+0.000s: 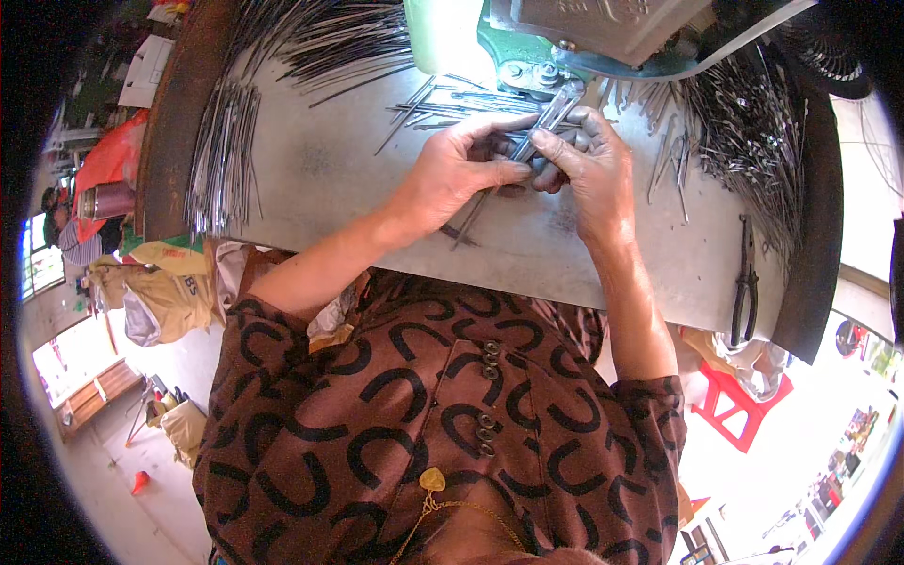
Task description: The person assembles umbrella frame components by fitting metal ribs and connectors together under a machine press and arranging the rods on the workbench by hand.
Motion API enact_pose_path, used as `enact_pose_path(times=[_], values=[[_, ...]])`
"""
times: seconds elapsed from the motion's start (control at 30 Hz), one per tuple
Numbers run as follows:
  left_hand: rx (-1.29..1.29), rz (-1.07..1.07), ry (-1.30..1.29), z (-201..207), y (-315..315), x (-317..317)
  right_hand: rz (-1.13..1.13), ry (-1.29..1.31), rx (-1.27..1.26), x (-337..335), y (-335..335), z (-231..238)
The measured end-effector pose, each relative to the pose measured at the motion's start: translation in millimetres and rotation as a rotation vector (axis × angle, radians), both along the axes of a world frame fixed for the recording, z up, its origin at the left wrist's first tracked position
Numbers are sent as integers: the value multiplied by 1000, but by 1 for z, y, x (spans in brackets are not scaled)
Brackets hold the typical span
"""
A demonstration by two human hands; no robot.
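Observation:
In front of the green machine, my hands meet over the metal work table (348, 169). My left hand (461, 169) is closed around thin metal rods (556, 113), its thumb lying along them. My right hand (603, 174) pinches the same small bundle near its upper end with thumb and fingers. The bundle's top reaches close to the machine's bolted metal block (532, 77). One long rod (471, 221) slants down below my left hand. Loose rods (443, 105) lie just beyond my hands. The inner fingers are partly hidden.
Dark rods (330, 42) lie at the back left, with another pile (226, 155) at the left edge. A heap of metal pieces (753, 141) covers the right side. Pliers (746, 282) lie near the front right. A pale green object (443, 38) stands beside the machine.

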State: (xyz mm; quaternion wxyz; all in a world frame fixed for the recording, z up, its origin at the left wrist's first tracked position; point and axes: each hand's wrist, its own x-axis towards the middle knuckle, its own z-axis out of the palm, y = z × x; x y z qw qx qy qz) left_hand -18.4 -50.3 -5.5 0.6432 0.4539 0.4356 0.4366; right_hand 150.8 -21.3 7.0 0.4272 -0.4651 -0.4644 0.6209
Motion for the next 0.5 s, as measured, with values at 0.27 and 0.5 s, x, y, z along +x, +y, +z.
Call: enact_pose_path(times=[0.27,0.5], values=[[503,8,589,3,12,-7,19,34,-106,15,7,-2],[186,259,202,17,57,-40,-216,362,-179,25,27,-7]])
